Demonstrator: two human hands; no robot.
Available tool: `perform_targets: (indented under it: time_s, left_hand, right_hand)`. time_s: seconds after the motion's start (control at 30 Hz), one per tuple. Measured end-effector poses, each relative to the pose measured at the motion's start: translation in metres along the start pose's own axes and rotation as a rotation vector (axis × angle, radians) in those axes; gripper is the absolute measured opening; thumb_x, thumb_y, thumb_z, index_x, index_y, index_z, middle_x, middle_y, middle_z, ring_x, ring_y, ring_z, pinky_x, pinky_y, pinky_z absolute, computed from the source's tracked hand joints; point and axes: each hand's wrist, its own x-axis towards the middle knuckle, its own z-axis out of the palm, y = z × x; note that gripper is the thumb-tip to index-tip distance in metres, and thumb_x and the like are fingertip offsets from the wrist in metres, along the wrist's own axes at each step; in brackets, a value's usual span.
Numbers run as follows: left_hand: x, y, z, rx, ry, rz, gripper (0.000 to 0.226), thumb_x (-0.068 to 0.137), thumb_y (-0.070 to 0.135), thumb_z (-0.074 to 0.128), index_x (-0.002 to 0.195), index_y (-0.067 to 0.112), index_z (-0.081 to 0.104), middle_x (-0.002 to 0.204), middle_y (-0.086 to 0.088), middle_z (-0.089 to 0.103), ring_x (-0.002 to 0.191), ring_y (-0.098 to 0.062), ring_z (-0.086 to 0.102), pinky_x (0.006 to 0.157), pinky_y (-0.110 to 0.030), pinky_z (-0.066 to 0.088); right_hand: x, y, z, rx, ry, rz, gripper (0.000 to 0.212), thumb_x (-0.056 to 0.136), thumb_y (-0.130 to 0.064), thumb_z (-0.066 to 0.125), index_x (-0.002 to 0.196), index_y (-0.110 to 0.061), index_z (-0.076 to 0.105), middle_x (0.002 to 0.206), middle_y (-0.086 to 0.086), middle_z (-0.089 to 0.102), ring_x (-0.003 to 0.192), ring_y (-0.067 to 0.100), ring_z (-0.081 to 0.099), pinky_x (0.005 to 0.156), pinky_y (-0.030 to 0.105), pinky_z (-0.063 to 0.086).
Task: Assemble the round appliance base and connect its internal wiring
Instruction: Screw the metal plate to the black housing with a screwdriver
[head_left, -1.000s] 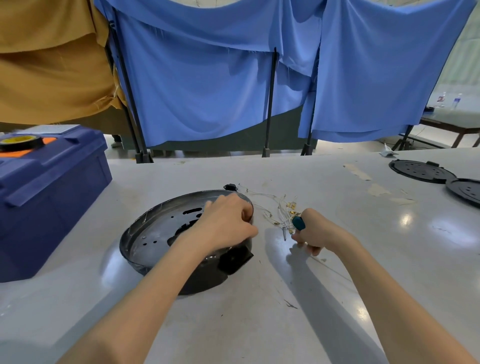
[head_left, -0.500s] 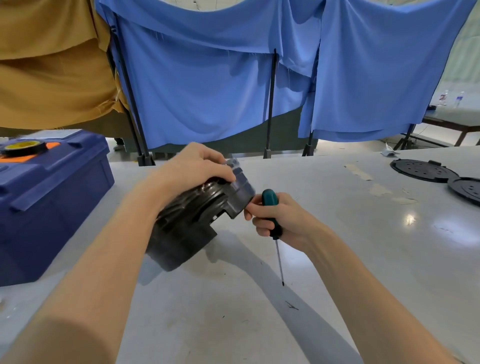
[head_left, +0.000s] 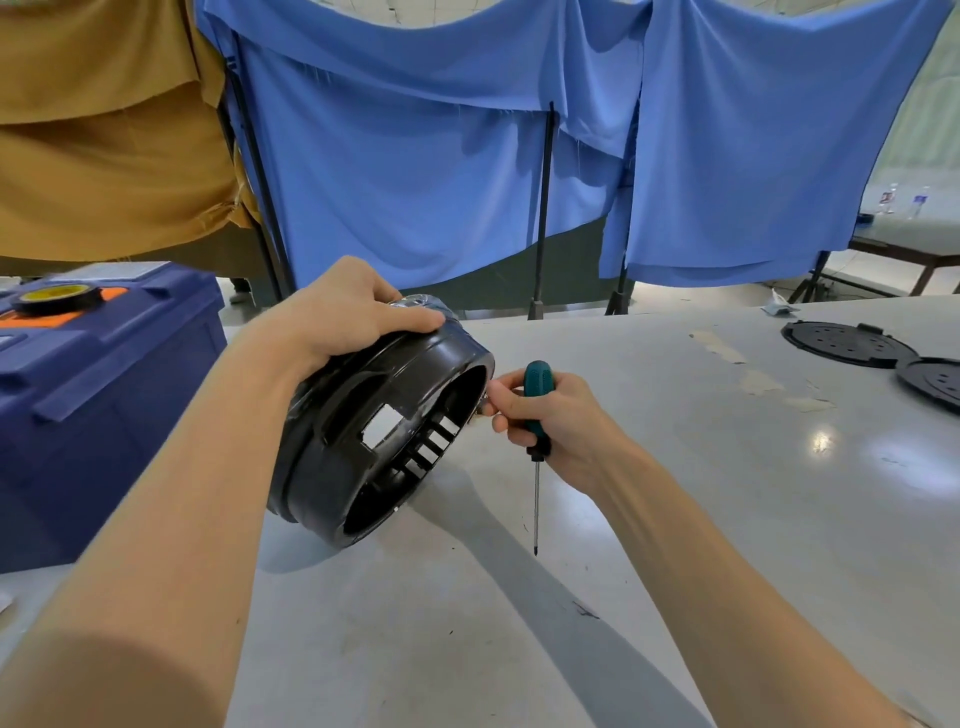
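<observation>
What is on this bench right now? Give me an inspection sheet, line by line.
Surface: pale table, glossy, with tape marks towards the far right.
Job's things: black round base tipped on edge, opening to the right; contact with the table cannot be told. Screwdriver, green handle, tip down.
Clutter: blue toolbox at left with a tape roll on top; two perforated discs far right.
Hands: left hand grips the base's upper rim; right hand holds the screwdriver, fingertips at the rim.
Cables: nothing seen.
Surroundings: blue cloth and ochre cloth hung on dark stands; second table beyond.
</observation>
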Motion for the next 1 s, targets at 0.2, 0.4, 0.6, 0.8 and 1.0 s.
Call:
perform_targets:
  time_s: [0.2,0.4,0.6,0.8,1.0]
  left_hand:
    - [0.003,-0.001,-0.005,-0.04,-0.016,-0.037,0.033,0.071,0.042,0.083,0.067,0.01,0.076,0.063,-0.005,0.072,0.051,-0.012,0.067,0.054,-0.025,0.051]
    - [0.005,-0.004,-0.008,-0.071,-0.01,-0.063,0.032,0.068,0.045,0.084,0.064,0.014,0.076,0.063,-0.005,0.073,0.052,-0.013,0.068,0.047,-0.02,0.051]
    - [0.008,-0.005,-0.01,-0.072,-0.008,-0.066,0.03,0.067,0.047,0.083,0.066,0.018,0.078,0.067,-0.006,0.074,0.055,-0.014,0.069,0.059,-0.028,0.055]
    - [0.008,-0.005,-0.009,-0.075,0.001,-0.069,0.03,0.067,0.049,0.082,0.068,0.02,0.078,0.066,-0.004,0.074,0.053,-0.013,0.068,0.059,-0.027,0.054]
    - [0.01,-0.002,-0.004,-0.086,0.03,-0.067,0.035,0.07,0.042,0.084,0.07,0.008,0.076,0.064,-0.008,0.072,0.047,-0.012,0.066,0.042,-0.018,0.049]
  right_hand:
    - [-0.002,0.0,-0.002,0.274,0.032,0.085,0.015,0.084,0.015,0.061,0.08,0.003,0.069,0.076,0.016,0.072,0.067,0.022,0.071,0.058,0.022,0.057]
    - [-0.007,-0.007,0.017,0.319,-0.007,0.014,0.007,0.084,0.015,0.061,0.087,0.01,0.065,0.076,0.018,0.071,0.068,0.024,0.073,0.06,0.021,0.058]
    - [-0.006,-0.009,0.036,0.266,0.073,-0.06,0.01,0.086,0.007,0.065,0.077,0.004,0.065,0.068,0.013,0.07,0.062,0.019,0.07,0.058,0.019,0.057]
    - [-0.007,-0.004,0.043,0.306,0.103,-0.052,0.012,0.087,0.006,0.064,0.075,0.003,0.065,0.066,0.011,0.069,0.059,0.018,0.068,0.058,0.02,0.058]
    - [-0.008,-0.001,0.05,0.372,0.166,-0.052,0.008,0.087,0.006,0.064,0.079,0.005,0.063,0.06,0.009,0.068,0.054,0.015,0.067,0.057,0.02,0.058]
